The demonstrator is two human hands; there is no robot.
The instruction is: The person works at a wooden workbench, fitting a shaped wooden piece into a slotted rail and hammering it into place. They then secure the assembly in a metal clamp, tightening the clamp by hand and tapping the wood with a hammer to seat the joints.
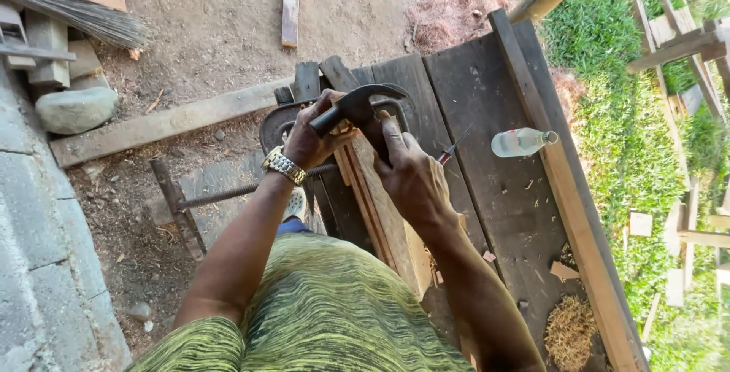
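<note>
My left hand [308, 138], with a metal watch on its wrist, grips the dark handle of a claw hammer [357, 106]. The hammer head sits over the far end of a narrow wooden strip [384, 212]. That strip lies lengthwise on a dark plank workbench [487, 113], apparently held at its far end in a black iron clamp [274, 125]. My right hand [411, 174] rests on the strip with its fingers reaching up to the hammer head. What lies under the hammer head is hidden.
A clear plastic bottle [521, 142] lies on the bench at the right, and a thin red-handled tool [450, 151] lies beside my right hand. Wood shavings [569, 330] are piled near the bench's front corner. Planks, a broom [84, 16] and a stone [76, 107] lie at the left.
</note>
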